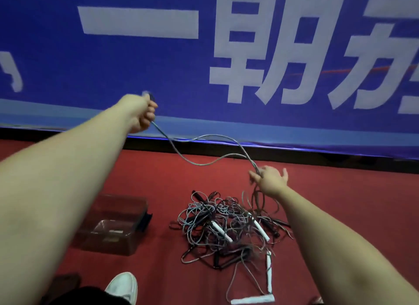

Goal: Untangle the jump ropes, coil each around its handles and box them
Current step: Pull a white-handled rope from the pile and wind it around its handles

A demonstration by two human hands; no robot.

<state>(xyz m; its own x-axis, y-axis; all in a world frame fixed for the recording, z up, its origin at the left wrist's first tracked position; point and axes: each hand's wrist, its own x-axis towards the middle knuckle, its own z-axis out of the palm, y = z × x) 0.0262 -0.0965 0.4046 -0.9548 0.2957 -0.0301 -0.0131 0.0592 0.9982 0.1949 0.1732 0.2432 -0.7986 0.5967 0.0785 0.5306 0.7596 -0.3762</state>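
While the clear brown plastic box (113, 223) sits empty at lower left on the red floor (340, 191), left hand (141, 113) at centre left has its grip clamped on a dark handle, raised to draw one thin grey rope (204, 150) taut. Right hand (269, 180), fingers apart, guides it above the tangled rope pile (226, 232), lower centre.

Dim, soft indoor light with wide-angle distortion

The scene is lit evenly and rather weakly; no hard shadows are seen on the red floor (204, 180). The left hand (140, 114) is blurred, and the jump ropes (226, 232) are rendered softly. The lower edge of the blue banner (294, 132) is bent by the lens, and the forearms are stretched toward the corners. Faint glare is seen on the transparent box (113, 227).
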